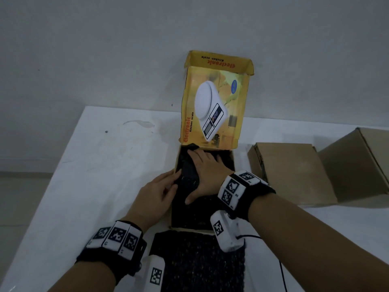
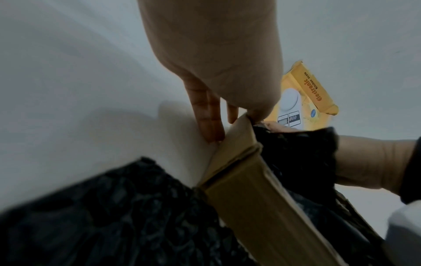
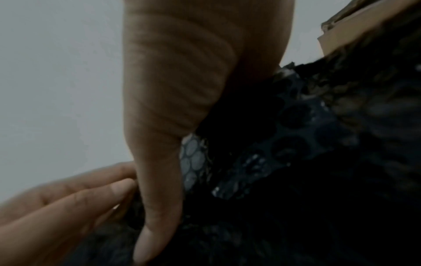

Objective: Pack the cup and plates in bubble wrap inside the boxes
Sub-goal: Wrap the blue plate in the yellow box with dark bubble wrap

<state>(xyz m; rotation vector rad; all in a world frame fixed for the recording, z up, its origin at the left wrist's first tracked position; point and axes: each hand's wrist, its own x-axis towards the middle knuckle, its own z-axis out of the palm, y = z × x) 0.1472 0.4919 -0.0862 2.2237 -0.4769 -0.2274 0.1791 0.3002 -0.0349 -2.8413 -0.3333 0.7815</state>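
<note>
Right hand (image 1: 205, 175) flat, fingers spread and straight, palm down, pressing on the black bubble wrap (image 1: 189, 211) inside the open box (image 1: 173, 199); fingertips reach the far end of the box, thumb points back toward the person. Left hand (image 1: 156, 192) at the box's left wall: left wrist view shows fingers (image 2: 208, 115) straight down the outside of the wall, thumb hooked over the rim onto the wrap, so it pinches wall and wrap edge together

Box sits mid tabletop (image 1: 94, 165), long axis running away from the person. Its yellow lid (image 1: 212, 108), printed with a kitchen scale, stands up at the far end, hinged there, printed face toward the person, top flap folded forward

Wrap fills the box and hides whatever is under it; cup or plates can't be made out. A loose run of the same wrap (image 1: 200, 266) spills over the near wall and lies flat on the tabletop toward the person, between the two forearms, same axis as the box

Right of the box, apart from it: two plain brown cartons (image 1: 292, 171), (image 1: 355, 163), side by side. Black cable (image 1: 282, 268) trails from the right wrist unit across the tabletop. Wall behind is plain grey
</note>
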